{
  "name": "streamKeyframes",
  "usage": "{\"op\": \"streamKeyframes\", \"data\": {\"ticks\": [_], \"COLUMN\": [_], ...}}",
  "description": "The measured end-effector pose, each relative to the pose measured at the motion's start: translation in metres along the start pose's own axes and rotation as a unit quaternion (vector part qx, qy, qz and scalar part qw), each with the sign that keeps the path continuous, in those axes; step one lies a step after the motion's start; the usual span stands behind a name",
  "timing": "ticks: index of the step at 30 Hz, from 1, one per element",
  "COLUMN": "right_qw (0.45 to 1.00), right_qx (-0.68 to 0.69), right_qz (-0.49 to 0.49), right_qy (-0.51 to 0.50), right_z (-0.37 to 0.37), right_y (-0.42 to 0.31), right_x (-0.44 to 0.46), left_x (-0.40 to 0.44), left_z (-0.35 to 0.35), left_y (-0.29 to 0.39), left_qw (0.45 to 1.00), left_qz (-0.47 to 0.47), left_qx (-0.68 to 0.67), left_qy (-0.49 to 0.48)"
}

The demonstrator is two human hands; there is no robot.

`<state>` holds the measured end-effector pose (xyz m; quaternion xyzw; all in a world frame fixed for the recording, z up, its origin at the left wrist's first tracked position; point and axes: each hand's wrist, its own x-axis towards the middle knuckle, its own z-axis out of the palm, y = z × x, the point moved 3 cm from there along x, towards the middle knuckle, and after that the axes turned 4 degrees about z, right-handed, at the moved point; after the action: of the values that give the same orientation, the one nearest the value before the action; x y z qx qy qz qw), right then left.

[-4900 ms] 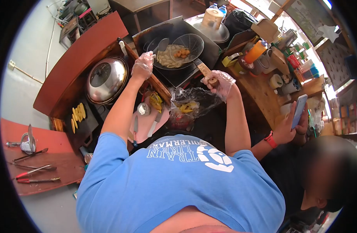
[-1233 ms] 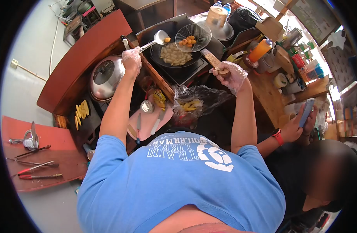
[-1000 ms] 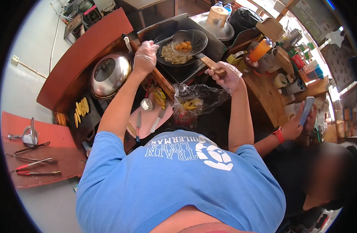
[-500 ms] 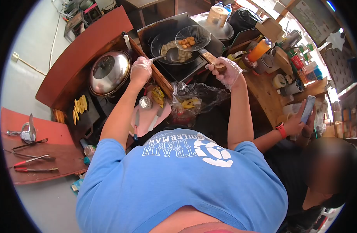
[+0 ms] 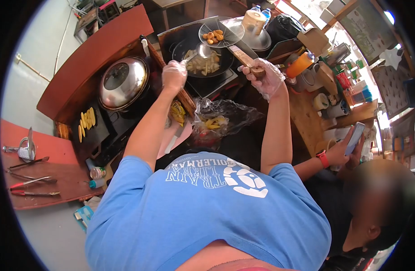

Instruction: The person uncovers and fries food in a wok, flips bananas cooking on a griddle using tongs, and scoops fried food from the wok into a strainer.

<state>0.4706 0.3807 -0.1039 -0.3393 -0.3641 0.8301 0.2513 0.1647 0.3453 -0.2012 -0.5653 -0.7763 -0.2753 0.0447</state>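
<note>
My left hand (image 5: 174, 76), in a clear plastic glove, is closed round the handle of a metal ladle (image 5: 204, 50). The ladle's bowl is over the dark wok (image 5: 230, 56), above pale cut pieces of food (image 5: 203, 67). Also gloved, my right hand (image 5: 267, 77) grips the wooden handle of a wire mesh strainer (image 5: 234, 30). Several browned, fried pieces (image 5: 212, 37) lie in the strainer's basket, which is over the wok's far right edge. The wok sits on a stove (image 5: 212, 86).
A lidded pot (image 5: 124, 83) stands at the left, near yellow slices (image 5: 86, 121) on a dark surface. Tongs (image 5: 33, 193) lie on the red shelf. A plastic bag (image 5: 234, 113) is below the stove. Close on my right, another person holds a phone (image 5: 354, 137).
The ladle has risen from among the pale pieces, its bowl now tilted and shining. The strainer has shifted up and away, toward the wok's far side. The view has moved slightly.
</note>
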Motion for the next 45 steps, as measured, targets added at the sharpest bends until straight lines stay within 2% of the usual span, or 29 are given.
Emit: {"op": "streamKeyframes", "data": {"ticks": [3,4,6,7,10,12,15,17,18,20,21,22,25,29,30,32,34,36,37,38,40,42,44,45], "right_qw": [1.0,1.0,1.0,1.0,1.0,1.0,0.999,0.999,0.999,0.999,0.999,0.999,0.999,0.999,0.999,0.999,0.998,0.997,0.997,0.995,0.995,0.995,0.997,0.996], "right_qx": [0.005,0.004,0.002,0.002,0.006,-0.007,-0.027,-0.017,-0.012,-0.016,-0.021,-0.022,-0.018,-0.028,-0.034,-0.032,-0.046,-0.05,-0.052,-0.054,-0.063,-0.049,-0.013,-0.003], "right_qz": [-0.003,0.004,0.008,0.006,0.004,-0.011,-0.008,-0.014,-0.016,-0.007,0.001,0.002,0.004,0.002,0.001,0.002,-0.002,-0.008,0.012,0.031,-0.003,0.018,0.029,0.036], "right_qy": [-0.014,-0.006,0.004,0.01,0.023,0.015,0.039,0.041,0.04,0.043,0.046,0.046,0.041,0.031,0.031,0.034,0.051,0.051,0.065,0.078,0.078,0.08,0.074,0.081], "right_z": [0.002,0.002,0.003,0.004,0.003,0.004,-0.002,-0.002,-0.001,-0.002,-0.003,-0.003,-0.003,-0.006,-0.007,-0.007,-0.005,-0.002,0.0,0.0,0.006,0.004,0.009,0.011], "right_y": [-0.005,-0.006,-0.009,-0.009,-0.008,-0.006,-0.005,-0.004,-0.002,-0.002,-0.002,-0.002,0.001,0.005,0.007,0.012,0.015,0.019,0.023,0.026,0.032,0.041,0.045,0.049], "right_x": [0.002,0.003,0.001,-0.001,-0.001,-0.002,0.001,-0.001,-0.001,0.0,0.0,0.0,-0.002,-0.005,-0.006,-0.011,-0.015,-0.014,-0.012,-0.011,-0.01,-0.002,0.003,0.005], "left_x": [0.002,0.0,-0.012,-0.011,-0.006,-0.001,-0.001,0.008,0.018,0.026,0.013,0.003,0.004,0.008,0.01,0.015,0.023,0.036,0.042,0.046,0.041,0.04,0.04,0.033], "left_z": [0.038,0.048,0.004,0.007,0.022,0.037,0.047,0.106,0.165,0.16,0.164,0.128,0.091,0.06,0.052,0.038,0.025,0.015,0.001,-0.012,-0.042,-0.045,-0.039,-0.032], "left_y": [0.017,0.018,0.051,0.051,0.046,0.037,0.025,-0.014,-0.052,-0.053,-0.049,-0.023,-0.006,-0.026,-0.034,-0.051,-0.068,-0.085,-0.083,-0.08,-0.058,-0.052,-0.042,-0.033], "left_qw": [0.997,0.991,0.996,0.995,0.994,0.995,0.993,0.991,0.97,0.882,0.714,0.659,0.634,0.632,0.616,0.639,0.699,0.823,0.91,0.964,0.997,0.997,0.997,0.97], "left_qz": [0.072,0.126,0.092,0.095,0.109,-0.027,-0.056,-0.038,-0.083,-0.199,-0.334,-0.369,-0.38,-0.36,-0.346,-0.337,-0.32,-0.272,-0.225,-0.171,-0.068,-0.078,0.032,0.153], "left_qx": [0.022,0.039,0.005,0.004,0.017,-0.042,-0.051,-0.075,-0.187,-0.39,-0.591,-0.633,-0.652,-0.665,-0.686,-0.677,-0.632,-0.493,-0.344,-0.199,-0.018,-0.026,0.066,0.19], "left_qy": [0.0,0.012,-0.021,-0.02,-0.024,-0.081,-0.086,-0.099,-0.133,-0.172,-0.173,-0.17,-0.169,-0.172,-0.174,-0.142,-0.104,-0.07,-0.054,-0.044,-0.022,0.002,0.034,0.019]}}
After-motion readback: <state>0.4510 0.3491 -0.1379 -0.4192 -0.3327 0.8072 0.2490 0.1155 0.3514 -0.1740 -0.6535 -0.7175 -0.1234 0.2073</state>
